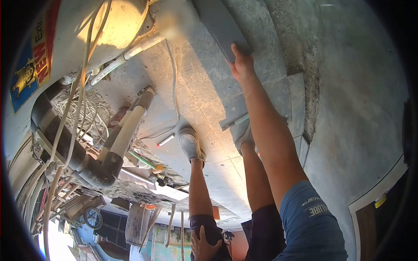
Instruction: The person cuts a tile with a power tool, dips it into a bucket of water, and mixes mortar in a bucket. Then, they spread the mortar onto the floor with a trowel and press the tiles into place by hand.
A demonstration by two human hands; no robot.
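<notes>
With my right hand (241, 65) I grip the near end of a long, flat, dark grey board (224, 28). The thumb lies on its face, and the other fingers are partly hidden. My left hand (204, 245) rests on my left leg at the bottom of the view, fingers spread and nothing in it. A narrow flat strip with a greenish edge (235, 122) lies by my right shoe (244, 137). To the left of my left shoe (190, 143) is a white marker-like stick with a red tip (166, 140).
A thin grey cable (175, 82) runs across the tiled floor. Thick pipes (128, 130), a coiled hose (82, 111) and hanging cables (78, 100) crowd the left. A spoked wheel (93, 217) shows at lower left. A broken concrete edge (310, 87) runs along the right.
</notes>
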